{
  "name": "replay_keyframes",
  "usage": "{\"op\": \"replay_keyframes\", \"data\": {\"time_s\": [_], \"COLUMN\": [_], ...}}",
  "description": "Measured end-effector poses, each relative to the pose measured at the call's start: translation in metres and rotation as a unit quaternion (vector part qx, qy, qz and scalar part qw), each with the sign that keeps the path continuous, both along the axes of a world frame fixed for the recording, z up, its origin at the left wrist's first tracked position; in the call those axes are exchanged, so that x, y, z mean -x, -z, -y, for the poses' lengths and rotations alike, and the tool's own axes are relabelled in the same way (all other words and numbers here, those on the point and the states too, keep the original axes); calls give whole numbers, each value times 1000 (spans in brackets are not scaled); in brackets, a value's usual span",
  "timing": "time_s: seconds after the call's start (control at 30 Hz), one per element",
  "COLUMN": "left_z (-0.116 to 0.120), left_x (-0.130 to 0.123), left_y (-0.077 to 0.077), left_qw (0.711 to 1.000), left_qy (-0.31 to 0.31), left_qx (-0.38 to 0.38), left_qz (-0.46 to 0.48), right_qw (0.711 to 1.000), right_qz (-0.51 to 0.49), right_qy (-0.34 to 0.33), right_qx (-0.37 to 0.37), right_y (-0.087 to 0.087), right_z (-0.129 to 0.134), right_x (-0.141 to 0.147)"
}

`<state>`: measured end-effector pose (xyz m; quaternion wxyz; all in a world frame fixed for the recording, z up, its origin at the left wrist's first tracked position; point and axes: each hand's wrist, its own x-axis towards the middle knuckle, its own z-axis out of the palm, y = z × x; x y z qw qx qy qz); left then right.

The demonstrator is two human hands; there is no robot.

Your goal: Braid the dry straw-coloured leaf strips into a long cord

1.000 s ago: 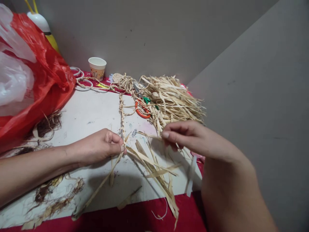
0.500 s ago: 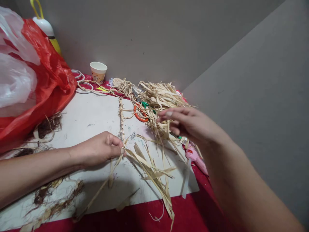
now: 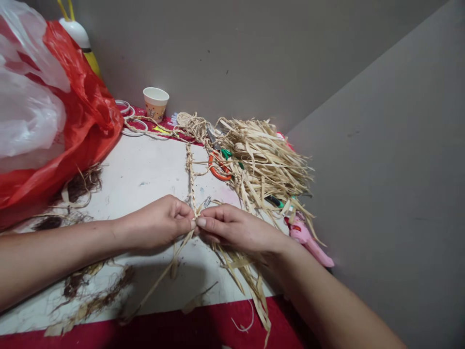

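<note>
A white board (image 3: 156, 165) lies on a red cloth (image 3: 170, 332), which extends beyond its near and far edges. A red plastic bag (image 3: 98, 116) covers the board's far left corner. A bundle of straw-like strips (image 3: 272, 157) covers the far right corner. The left hand (image 3: 165, 223) pinches the near end of the braid between thumb and forefinger, above the board's middle. The right hand (image 3: 236, 225) meets it there, fingertips drawn together; whether they grip a strip cannot be told. Loose strips (image 3: 259, 298) fan from beneath the right hand across the board's near edge. The braid (image 3: 192, 182) runs from the left fingertips toward the far edge. A pink tool (image 3: 312, 246) lies beyond the right edge. Orange-handled scissors (image 3: 220, 177) lie beside the bundle, partly covered by fibers. A paper cup (image 3: 156, 106) stands upright beyond the far edge.
</note>
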<state>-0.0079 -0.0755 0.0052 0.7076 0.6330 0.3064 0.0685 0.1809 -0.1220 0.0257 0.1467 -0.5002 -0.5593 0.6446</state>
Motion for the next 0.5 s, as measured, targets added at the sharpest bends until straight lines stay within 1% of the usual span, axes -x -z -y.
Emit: {"op": "replay_keyframes", "data": {"time_s": [0.13,0.27,0.4,0.5], "left_z": [0,-1,-5,-9], "left_x": [-1,0,1,3], "left_y": [0,-4,-12,-15], "left_qw": [1000,999,994,990], "left_qy": [16,41,69,77], "left_qx": [0,18,11,-4], "left_qz": [-21,-31,-81,-121], "right_qw": [999,998,997,995], "right_qz": [-38,-35,-16,-29], "right_qy": [28,44,73,91], "right_qx": [25,14,18,26], "right_y": [7,10,13,16], "right_z": [-1,0,0,0], "right_x": [3,6,7,6]}}
